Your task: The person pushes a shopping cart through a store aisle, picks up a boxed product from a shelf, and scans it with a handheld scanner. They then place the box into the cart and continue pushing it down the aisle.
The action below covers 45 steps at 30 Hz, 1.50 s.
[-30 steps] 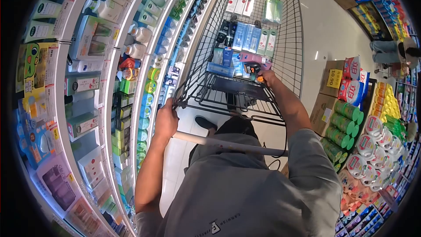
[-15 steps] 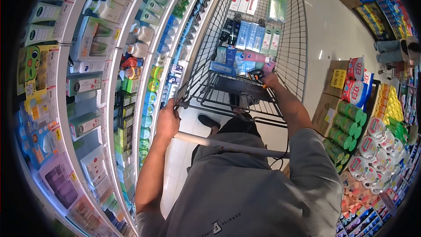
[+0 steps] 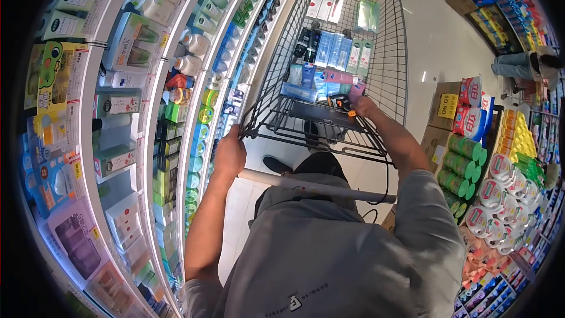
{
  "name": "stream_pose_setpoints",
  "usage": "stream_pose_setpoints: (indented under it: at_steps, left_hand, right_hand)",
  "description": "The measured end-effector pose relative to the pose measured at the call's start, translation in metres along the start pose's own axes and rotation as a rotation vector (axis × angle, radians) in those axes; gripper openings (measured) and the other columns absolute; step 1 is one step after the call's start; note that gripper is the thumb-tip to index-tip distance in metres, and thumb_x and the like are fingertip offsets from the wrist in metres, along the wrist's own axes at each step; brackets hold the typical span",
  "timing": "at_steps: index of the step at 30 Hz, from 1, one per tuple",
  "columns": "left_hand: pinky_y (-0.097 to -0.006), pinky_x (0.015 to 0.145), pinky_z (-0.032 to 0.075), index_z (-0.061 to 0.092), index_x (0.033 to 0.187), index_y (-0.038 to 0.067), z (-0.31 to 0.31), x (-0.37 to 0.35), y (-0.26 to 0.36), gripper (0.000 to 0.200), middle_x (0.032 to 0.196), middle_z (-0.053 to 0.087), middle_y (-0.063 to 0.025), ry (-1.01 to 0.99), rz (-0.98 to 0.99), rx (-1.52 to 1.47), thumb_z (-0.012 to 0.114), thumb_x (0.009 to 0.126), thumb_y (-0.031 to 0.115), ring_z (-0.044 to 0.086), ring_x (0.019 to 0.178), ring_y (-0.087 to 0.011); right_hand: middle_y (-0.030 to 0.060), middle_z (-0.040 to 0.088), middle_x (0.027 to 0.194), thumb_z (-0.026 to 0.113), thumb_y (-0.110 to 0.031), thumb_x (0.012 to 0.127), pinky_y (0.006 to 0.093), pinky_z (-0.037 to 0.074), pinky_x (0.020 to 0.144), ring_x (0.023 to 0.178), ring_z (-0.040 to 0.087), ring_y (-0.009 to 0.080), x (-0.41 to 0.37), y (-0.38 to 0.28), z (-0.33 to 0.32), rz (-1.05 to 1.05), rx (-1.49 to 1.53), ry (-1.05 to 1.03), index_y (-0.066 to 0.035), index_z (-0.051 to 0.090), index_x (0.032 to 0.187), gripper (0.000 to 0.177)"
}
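Note:
A wire shopping cart point(image 3: 401, 53) stands in front of me. My left hand point(image 3: 230, 152) is closed at its near left corner, beside the shelves. Over the near right end of the basket, my right hand point(image 3: 366, 108) closes round a small black-and-orange object point(image 3: 339, 103), whose kind I cannot make out. Just beyond it lie a pink pack point(image 3: 335, 76) and several blue boxes point(image 3: 337, 50). Green-and-white boxes point(image 3: 359, 56), dark bottles point(image 3: 307, 45) and white boxes point(image 3: 325, 6) sit farther forward. A pale bar point(image 3: 306, 186) crosses in front of my waist.
Shelves of boxed and bottled goods point(image 3: 120, 106) run close along my left. To the right stand stacked green cans point(image 3: 465, 148), white tubs point(image 3: 490, 191) and a cardboard box point(image 3: 445, 101) with a yellow price sign. A person point(image 3: 524, 66) is farther off on the right.
The view has shifted slightly, and the person at the right shows more fully. My right hand and the black-and-orange object have tilted a little; my left hand keeps its place on the cart.

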<state>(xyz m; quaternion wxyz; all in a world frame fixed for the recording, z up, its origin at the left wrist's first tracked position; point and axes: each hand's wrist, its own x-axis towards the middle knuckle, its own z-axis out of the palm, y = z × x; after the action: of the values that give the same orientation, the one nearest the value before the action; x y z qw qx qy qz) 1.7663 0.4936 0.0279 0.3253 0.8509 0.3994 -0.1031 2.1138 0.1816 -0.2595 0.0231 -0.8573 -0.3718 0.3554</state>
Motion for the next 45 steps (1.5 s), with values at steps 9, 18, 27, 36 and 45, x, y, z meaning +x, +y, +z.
stream_pose_setpoints:
  at_steps: [9, 18, 27, 36, 45]
  left_hand:
    - [-0.0552, 0.073, 0.049, 0.055, 0.108, -0.002, 0.003, 0.003, -0.006, 0.025, 0.084, 0.065, -0.0305, -0.002, 0.039, -0.008, 0.042, 0.086, -0.003, 0.064, 0.084, -0.0482]
    - [-0.0568, 0.074, 0.049, 0.053, 0.104, -0.002, 0.005, 0.004, -0.012, 0.020, 0.086, 0.065, -0.0307, 0.032, 0.169, 0.016, 0.044, 0.087, -0.001, 0.064, 0.084, -0.0493]
    - [-0.0558, 0.072, 0.049, 0.052, 0.098, -0.005, 0.011, 0.012, -0.017, 0.016, 0.082, 0.064, -0.0316, 0.067, 0.308, -0.005, 0.044, 0.087, 0.003, 0.063, 0.082, -0.0491]
    - [-0.0535, 0.077, 0.052, 0.051, 0.099, -0.007, 0.017, 0.018, -0.010, 0.018, 0.086, 0.065, -0.0310, 0.100, 0.380, 0.029, 0.051, 0.083, 0.001, 0.065, 0.085, -0.0472]
    - [-0.0532, 0.079, 0.051, 0.050, 0.106, -0.008, 0.023, 0.029, -0.006, 0.024, 0.089, 0.065, -0.0313, 0.060, 0.354, 0.044, 0.052, 0.083, 0.001, 0.065, 0.089, -0.0474]
  right_hand:
    - [0.0228, 0.068, 0.101, 0.062, -0.030, 0.091, 0.0470, 0.050, 0.088, 0.099, 0.062, 0.0414, -0.166, -0.063, -0.141, 0.124, 0.204, 0.573, 0.000, 0.062, 0.106, 0.034]
    - [0.0275, 0.067, 0.104, 0.059, -0.045, 0.091, 0.0504, 0.049, 0.088, 0.102, 0.063, 0.0438, -0.339, -0.060, -0.104, 0.630, 0.046, 0.551, 0.002, 0.060, 0.119, 0.054]
    - [0.0213, 0.069, 0.081, 0.058, -0.007, 0.087, 0.0416, 0.056, 0.063, 0.071, 0.069, 0.0327, -0.370, -0.075, -0.034, 0.606, 0.619, 0.651, 0.003, 0.056, 0.102, 0.018]
    - [0.0168, 0.063, 0.078, 0.061, -0.003, 0.077, 0.0414, 0.057, 0.045, 0.062, 0.066, 0.0272, -0.363, -0.064, -0.064, 0.639, 0.719, 0.376, 0.008, 0.055, 0.098, 0.024]
    - [0.0221, 0.068, 0.072, 0.062, -0.017, 0.087, 0.0393, 0.050, 0.051, 0.059, 0.070, 0.0290, -0.342, -0.044, -0.057, 0.643, 0.877, 0.550, 0.012, 0.065, 0.083, 0.030]
